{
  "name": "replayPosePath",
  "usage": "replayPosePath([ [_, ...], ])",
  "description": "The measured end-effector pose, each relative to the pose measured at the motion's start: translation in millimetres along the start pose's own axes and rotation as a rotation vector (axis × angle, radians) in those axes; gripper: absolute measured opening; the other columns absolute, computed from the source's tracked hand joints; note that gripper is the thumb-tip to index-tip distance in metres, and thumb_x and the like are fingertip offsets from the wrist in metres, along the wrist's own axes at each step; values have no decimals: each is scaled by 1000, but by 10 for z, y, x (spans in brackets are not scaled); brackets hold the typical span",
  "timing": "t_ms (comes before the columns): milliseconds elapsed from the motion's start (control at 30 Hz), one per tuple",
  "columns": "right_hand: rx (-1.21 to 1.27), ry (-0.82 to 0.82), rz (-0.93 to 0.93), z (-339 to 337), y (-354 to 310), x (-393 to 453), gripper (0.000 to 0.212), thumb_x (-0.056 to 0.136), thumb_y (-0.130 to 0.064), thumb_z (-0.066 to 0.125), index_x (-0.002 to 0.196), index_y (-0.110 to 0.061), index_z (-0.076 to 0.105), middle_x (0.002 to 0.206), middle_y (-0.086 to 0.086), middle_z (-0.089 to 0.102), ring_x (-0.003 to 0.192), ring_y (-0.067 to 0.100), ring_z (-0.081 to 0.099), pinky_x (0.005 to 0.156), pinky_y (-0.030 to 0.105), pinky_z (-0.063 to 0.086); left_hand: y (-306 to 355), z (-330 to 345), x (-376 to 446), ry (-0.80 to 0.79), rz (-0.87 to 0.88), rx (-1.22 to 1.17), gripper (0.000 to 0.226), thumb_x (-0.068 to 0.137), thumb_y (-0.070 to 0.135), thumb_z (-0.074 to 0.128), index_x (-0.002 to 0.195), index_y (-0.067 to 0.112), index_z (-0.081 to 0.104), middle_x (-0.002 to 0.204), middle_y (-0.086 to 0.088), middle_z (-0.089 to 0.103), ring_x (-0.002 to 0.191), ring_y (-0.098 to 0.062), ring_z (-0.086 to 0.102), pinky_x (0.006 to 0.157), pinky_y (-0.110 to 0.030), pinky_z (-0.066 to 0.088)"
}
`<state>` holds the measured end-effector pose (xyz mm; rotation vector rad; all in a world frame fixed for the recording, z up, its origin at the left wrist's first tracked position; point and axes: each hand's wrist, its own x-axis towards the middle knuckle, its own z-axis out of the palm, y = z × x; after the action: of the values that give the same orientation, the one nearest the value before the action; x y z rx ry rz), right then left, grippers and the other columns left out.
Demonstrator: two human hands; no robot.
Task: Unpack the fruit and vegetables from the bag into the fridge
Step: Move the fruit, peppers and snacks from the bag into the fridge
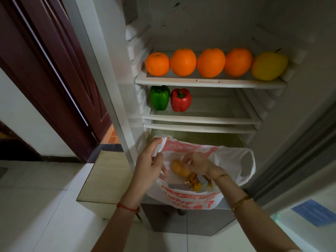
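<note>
Holding the bag (190,199) open by its left handle, the left hand (149,168) is pinching the white-and-orange plastic, while the right hand (197,163) is reaching inside with fingers curled on a yellowish-orange fruit (179,170). Small wrapped packets (198,181) are lying beneath it. The bag is sitting at the fridge's (116,60) lowest level. Two peppers, one green (160,97) and one red (181,100), are standing on the middle shelf (218,119). Four oranges (211,63) and one yellow fruit (269,66) are lining the top shelf (209,82).
</note>
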<state>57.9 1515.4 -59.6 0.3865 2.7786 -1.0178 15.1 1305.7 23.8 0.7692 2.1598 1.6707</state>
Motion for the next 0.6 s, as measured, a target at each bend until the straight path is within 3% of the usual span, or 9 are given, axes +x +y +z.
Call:
replayPosePath([
  [100, -30, 4, 128, 247, 136, 166, 52, 89, -49, 59, 132, -21, 51, 133, 0, 57, 122, 20, 52, 108, 36, 42, -20, -7, -30, 6, 5, 7, 55, 99, 3, 44, 107, 57, 45, 82, 4, 61, 54, -13, 64, 51, -40, 60],
  [233, -133, 40, 190, 518, 283, 364, 67, 89, -64, 43, 142, -25, 37, 140, 0, 50, 126, 22, 49, 111, 41, 35, -89, -41, -60, 24, -13, 13, 52, 98, 3, 46, 111, 54, 45, 81, 3, 61, 54, -17, 64, 53, -40, 61],
  [400, -338, -4, 190, 665, 241, 458, 58, 102, -31, 36, 151, -7, 17, 152, 17, 32, 138, 35, 36, 117, 45, 26, -127, -82, -76, 45, -19, 6, 48, 98, 0, 46, 114, 45, 47, 68, 4, 61, 50, -15, 64, 56, -44, 61],
  [600, -210, -12, 226, 681, 356, 463, 65, 94, -27, 47, 149, -11, 15, 148, 18, 36, 131, 32, 45, 112, 44, 38, -150, -73, -46, 46, -8, 19, 41, 97, 1, 47, 124, 33, 49, 73, 4, 62, 51, -16, 65, 57, -42, 61],
])
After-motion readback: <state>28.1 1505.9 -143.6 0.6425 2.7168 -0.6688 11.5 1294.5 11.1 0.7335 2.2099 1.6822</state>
